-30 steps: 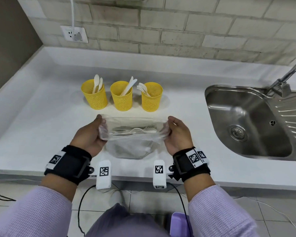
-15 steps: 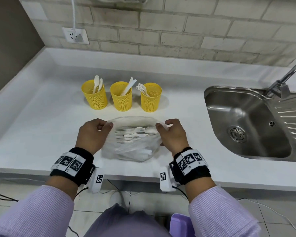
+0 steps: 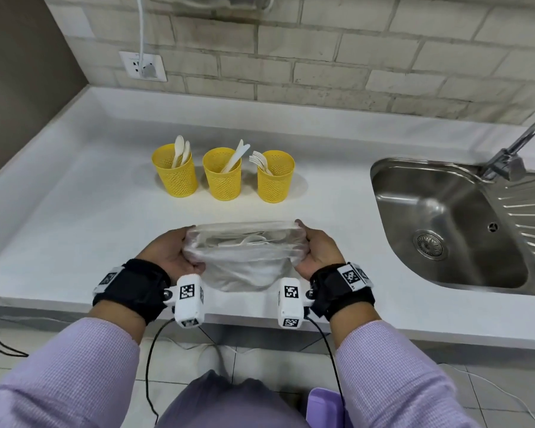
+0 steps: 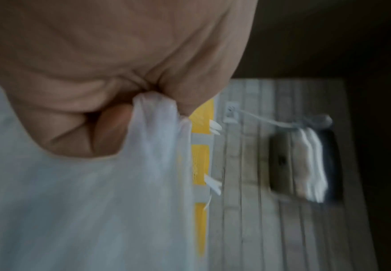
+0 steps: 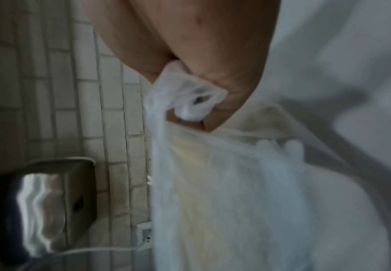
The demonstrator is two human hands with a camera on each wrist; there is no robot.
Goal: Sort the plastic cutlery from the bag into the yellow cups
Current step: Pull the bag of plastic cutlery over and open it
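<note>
- Plainly, your left hand (image 3: 170,254) and right hand (image 3: 318,253) each pinched an end of the thin, crinkled, see-through bag (image 3: 244,264), held just above the counter (image 3: 74,217) near its front edge.
- White plastic cutlery (image 3: 247,240) lay across inside it.
- Three yellow mesh cups (image 3: 222,182) stood in a row behind, well apart from the bag: spoons (image 3: 179,149) left, knives (image 3: 236,156) middle, forks (image 3: 258,160) right.
- Your wristbands carried square black-and-white markers (image 3: 187,292); no readable writing showed.

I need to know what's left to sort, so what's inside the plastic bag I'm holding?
Through the clear plastic bag, white cutlery lies bunched near the top, a fork shape showing. The count and the other pieces are hidden by crumpled film.
</note>
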